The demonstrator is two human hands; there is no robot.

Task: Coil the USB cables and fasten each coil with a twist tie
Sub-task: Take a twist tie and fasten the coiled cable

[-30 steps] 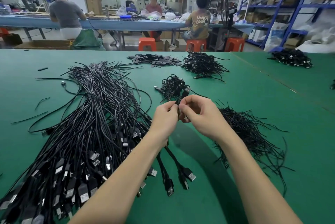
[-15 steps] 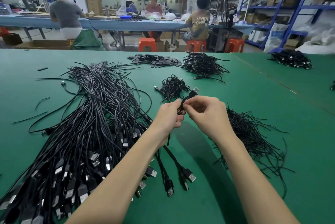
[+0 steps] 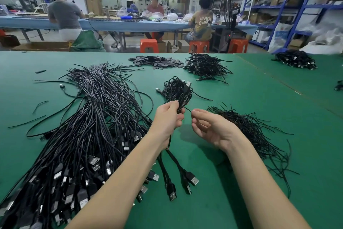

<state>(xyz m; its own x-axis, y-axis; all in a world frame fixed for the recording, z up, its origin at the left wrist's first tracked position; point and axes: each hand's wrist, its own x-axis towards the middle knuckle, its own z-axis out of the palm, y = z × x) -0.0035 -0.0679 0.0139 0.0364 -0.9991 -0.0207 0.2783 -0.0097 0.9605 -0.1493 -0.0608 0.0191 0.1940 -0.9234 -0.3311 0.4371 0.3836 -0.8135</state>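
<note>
Hands parted since prev. frames: were joined at the coil, now apart w/ a gap between.
- Left hand [image 3: 169,117]: fingers curled round coiled USB cable [image 3: 182,101], held upright above the surface; plug end pokes up at top, loose tail hangs down below the wrist.
- Right hand [image 3: 209,126]: palm up, fingers loosely curled; thumb + forefinger pinch tip of twist tie [image 3: 187,109], which runs from the coil to the fingertips.
- Green surface [image 3: 259,98]: large bundle of uncoiled USB cables [image 3: 89,126] on left, plugs toward viewer.
- Twist tie pile [image 3: 248,128] on right, just behind right hand.
- Small heap of finished coils [image 3: 173,87] behind held coil.
- Bigger coil heap [image 3: 206,66] further back.
</note>
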